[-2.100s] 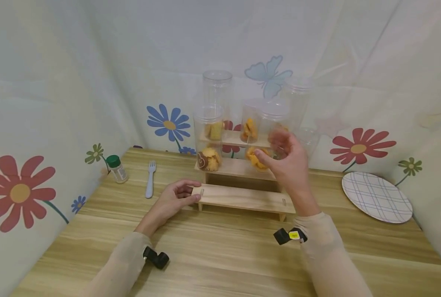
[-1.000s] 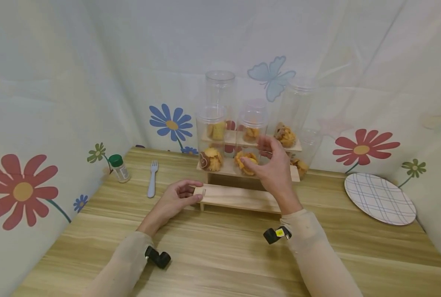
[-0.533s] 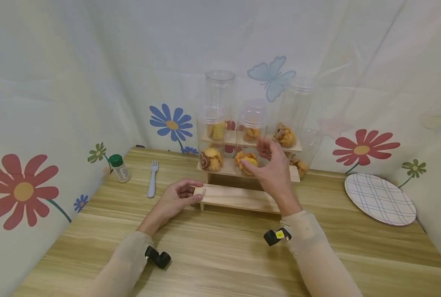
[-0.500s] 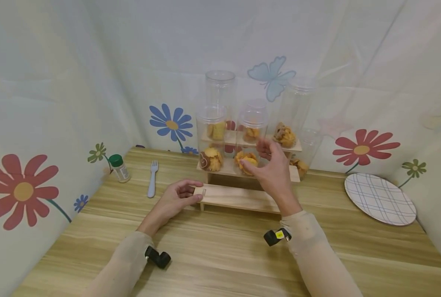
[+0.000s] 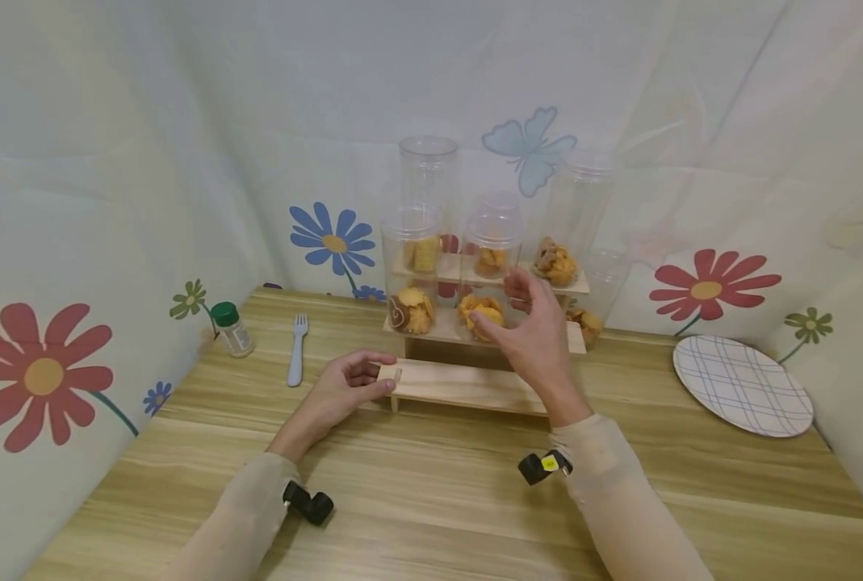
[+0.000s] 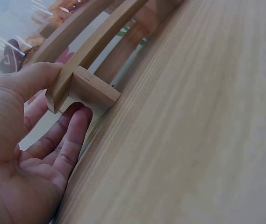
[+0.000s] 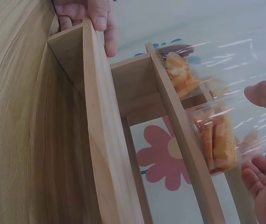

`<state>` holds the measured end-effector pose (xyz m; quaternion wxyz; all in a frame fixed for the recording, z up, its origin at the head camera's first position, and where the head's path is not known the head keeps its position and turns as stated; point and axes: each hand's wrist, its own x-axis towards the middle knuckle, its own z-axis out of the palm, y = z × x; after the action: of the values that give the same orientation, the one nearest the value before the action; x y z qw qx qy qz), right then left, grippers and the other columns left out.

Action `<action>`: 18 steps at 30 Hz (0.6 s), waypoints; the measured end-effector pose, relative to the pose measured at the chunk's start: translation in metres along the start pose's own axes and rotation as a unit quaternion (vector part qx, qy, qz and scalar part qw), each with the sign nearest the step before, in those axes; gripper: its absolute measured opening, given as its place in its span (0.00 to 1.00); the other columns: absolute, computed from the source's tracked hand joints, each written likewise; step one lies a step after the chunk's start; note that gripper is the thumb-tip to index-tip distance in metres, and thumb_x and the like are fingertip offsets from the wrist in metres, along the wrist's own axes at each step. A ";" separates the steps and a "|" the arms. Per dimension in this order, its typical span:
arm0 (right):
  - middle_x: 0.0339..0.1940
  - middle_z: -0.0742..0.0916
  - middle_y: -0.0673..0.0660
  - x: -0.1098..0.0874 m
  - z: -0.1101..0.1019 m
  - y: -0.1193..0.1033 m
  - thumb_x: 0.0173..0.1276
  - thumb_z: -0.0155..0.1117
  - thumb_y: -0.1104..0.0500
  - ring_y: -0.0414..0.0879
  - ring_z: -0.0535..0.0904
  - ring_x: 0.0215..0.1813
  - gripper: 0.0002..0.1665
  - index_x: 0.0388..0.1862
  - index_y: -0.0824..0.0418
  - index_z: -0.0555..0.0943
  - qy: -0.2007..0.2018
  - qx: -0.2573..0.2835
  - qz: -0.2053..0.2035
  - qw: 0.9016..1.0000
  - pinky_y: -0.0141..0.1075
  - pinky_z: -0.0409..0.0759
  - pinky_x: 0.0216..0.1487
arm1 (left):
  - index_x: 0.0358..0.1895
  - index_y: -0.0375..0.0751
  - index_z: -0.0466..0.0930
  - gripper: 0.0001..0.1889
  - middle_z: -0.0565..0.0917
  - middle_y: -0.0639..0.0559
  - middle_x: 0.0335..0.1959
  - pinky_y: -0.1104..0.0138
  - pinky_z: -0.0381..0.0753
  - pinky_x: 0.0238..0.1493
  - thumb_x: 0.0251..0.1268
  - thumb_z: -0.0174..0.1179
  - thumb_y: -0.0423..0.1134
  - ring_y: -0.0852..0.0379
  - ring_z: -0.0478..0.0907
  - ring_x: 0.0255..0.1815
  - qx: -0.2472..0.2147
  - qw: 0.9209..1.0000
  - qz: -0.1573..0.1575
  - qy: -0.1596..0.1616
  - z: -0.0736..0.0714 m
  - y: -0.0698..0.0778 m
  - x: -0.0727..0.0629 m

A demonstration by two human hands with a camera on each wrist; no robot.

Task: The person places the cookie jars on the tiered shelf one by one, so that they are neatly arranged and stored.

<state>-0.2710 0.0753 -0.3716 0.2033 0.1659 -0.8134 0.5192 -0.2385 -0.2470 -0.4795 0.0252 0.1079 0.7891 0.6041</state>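
Observation:
In the head view, my left hand (image 5: 340,391) holds the left end of the lowest step of a three-step wooden display rack (image 5: 467,383). Its thumb lies over the edge, with the fingers at the end, as the left wrist view shows. My right hand (image 5: 540,347) grips the side of a clear plastic jar of cookies (image 5: 472,270) standing upright mid-way along the middle step. The right wrist view shows the thumb on one side of this jar and curled fingers on the other. Left of it stands another cookie jar (image 5: 411,270).
Behind, the top step bears a tall jar (image 5: 431,169) at left, a shorter jar in the middle and a tall jar (image 5: 582,194) at right. Another jar (image 5: 605,282) stands right of the rack. A green-capped shaker (image 5: 232,329), a fork (image 5: 296,351) and a checked plate (image 5: 739,386) lie around.
Since the oldest frame, my right hand has moved the jar left and down onto the middle step. Over the last second both hands have stayed nearly still.

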 end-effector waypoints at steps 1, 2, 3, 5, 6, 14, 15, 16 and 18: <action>0.70 0.83 0.60 0.000 -0.002 -0.001 0.66 0.89 0.52 0.60 0.82 0.70 0.50 0.81 0.64 0.73 -0.001 0.001 0.000 1.000 0.53 0.80 0.74 | 0.69 0.44 0.86 0.22 0.89 0.41 0.55 0.66 0.86 0.52 0.76 0.76 0.41 0.49 0.87 0.52 0.001 1.000 0.000 0.000 0.000 0.000 0.000; 0.70 0.83 0.60 -0.001 -0.003 -0.002 0.66 0.89 0.51 0.60 0.82 0.70 0.51 0.81 0.63 0.73 -0.001 0.000 0.001 1.000 0.53 0.79 0.74 | 0.69 0.44 0.86 0.22 0.89 0.41 0.55 0.66 0.86 0.52 0.76 0.76 0.41 0.49 0.87 0.52 0.001 1.000 0.001 0.001 0.000 0.000 0.000; 0.70 0.83 0.60 -0.001 -0.006 -0.003 0.66 0.89 0.51 0.60 0.82 0.70 0.51 0.82 0.63 0.73 0.000 -0.001 0.001 1.000 0.53 0.79 0.74 | 0.69 0.44 0.86 0.22 0.89 0.41 0.55 0.66 0.86 0.52 0.76 0.76 0.41 0.49 0.87 0.52 0.001 1.000 0.001 0.001 0.000 0.000 0.000; 0.71 0.83 0.60 -0.003 -0.010 -0.004 0.66 0.89 0.52 0.59 0.81 0.70 0.52 0.82 0.64 0.73 0.003 -0.003 0.000 1.000 0.52 0.79 0.74 | 0.69 0.44 0.86 0.22 0.89 0.41 0.55 0.66 0.86 0.52 0.76 0.76 0.41 0.49 0.87 0.52 0.001 1.000 0.001 0.000 0.000 0.000 0.000; 0.71 0.83 0.61 -0.003 -0.013 -0.005 0.66 0.89 0.53 0.59 0.81 0.70 0.51 0.82 0.64 0.73 0.005 0.002 -0.001 1.000 0.52 0.79 0.74 | 0.69 0.43 0.86 0.22 0.89 0.41 0.55 0.66 0.86 0.52 0.76 0.76 0.41 0.49 0.87 0.52 0.001 1.000 0.001 0.000 0.000 0.000 0.000; 0.71 0.83 0.63 -0.009 -0.041 -0.009 0.69 0.85 0.62 0.57 0.81 0.72 0.48 0.83 0.63 0.72 0.024 0.056 -0.029 0.998 0.53 0.76 0.76 | 0.69 0.43 0.86 0.22 0.89 0.41 0.55 0.65 0.86 0.51 0.76 0.76 0.41 0.50 0.87 0.51 0.000 1.000 -0.001 0.001 0.001 0.000 0.000; 0.70 0.84 0.63 -0.009 -0.045 -0.009 0.69 0.85 0.63 0.57 0.81 0.71 0.47 0.83 0.64 0.72 0.028 0.056 -0.037 0.997 0.51 0.77 0.76 | 0.69 0.43 0.86 0.22 0.89 0.41 0.55 0.66 0.86 0.51 0.76 0.76 0.41 0.50 0.87 0.51 0.000 1.000 -0.001 0.001 0.001 0.000 0.000; 0.70 0.84 0.64 -0.009 -0.049 -0.010 0.69 0.84 0.64 0.57 0.82 0.71 0.47 0.83 0.64 0.72 0.033 0.058 -0.046 0.997 0.50 0.77 0.75 | 0.69 0.43 0.86 0.22 0.89 0.41 0.54 0.66 0.86 0.51 0.76 0.75 0.41 0.50 0.87 0.51 0.001 1.000 -0.001 0.002 0.001 0.001 0.000; 0.68 0.85 0.65 -0.008 -0.056 -0.010 0.69 0.84 0.65 0.57 0.83 0.69 0.46 0.82 0.65 0.73 0.044 0.053 -0.063 0.996 0.42 0.79 0.73 | 0.69 0.43 0.86 0.22 0.89 0.40 0.54 0.66 0.86 0.51 0.77 0.75 0.41 0.50 0.87 0.51 0.001 1.000 -0.001 0.003 0.001 0.002 -0.001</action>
<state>-0.2502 0.1229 -0.3466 0.2622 0.2038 -0.7629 0.5547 -0.2374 -0.2462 -0.4783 0.0234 0.1056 0.7899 0.6036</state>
